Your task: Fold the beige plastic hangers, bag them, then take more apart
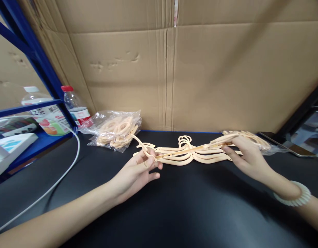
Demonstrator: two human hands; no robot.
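Grip of left hand: the left hand (140, 168) pinches the near-left end of the beige strip (184, 151) between thumb and fingers; its lower fingers are spread.
Grip of right hand: thumb and fingers of the right hand (243, 155) are closed on the other end of the same strip.
Strip place: above the black table (190, 206), in front of the beige hangers (207, 157) and overlapping them in view.
Strip axis: long side running left to right across the view, the right end higher in the picture.
Strip ends: from the left hand a curved arm (139, 140) points up and to the left; beside the right hand another beige arm (222, 139) lies nearly along the strip.
Hangers: spread left to right on the table, their looped hooks (185, 138) pointing away from the person.
Left bag: the clear left bag (96, 120) has beige pieces in it, rings among them.
Right bag: the clear right bag (274, 149) has slender beige pieces, partly hidden by the right hand.
Bottles: two, a red-capped bottle (77, 106) and a white-capped bottle (49, 117) with fruit on its label; contents hard to tell.
Counts: two bags, one strip in hand, several hangers, too overlapped to count surely.
Edges: blue shelf (45, 139) and white cable (68, 169) at left, flat dark device (290, 145) at right, cardboard (226, 75) behind.
Wrist: pale bracelet (297, 197) on the right arm.
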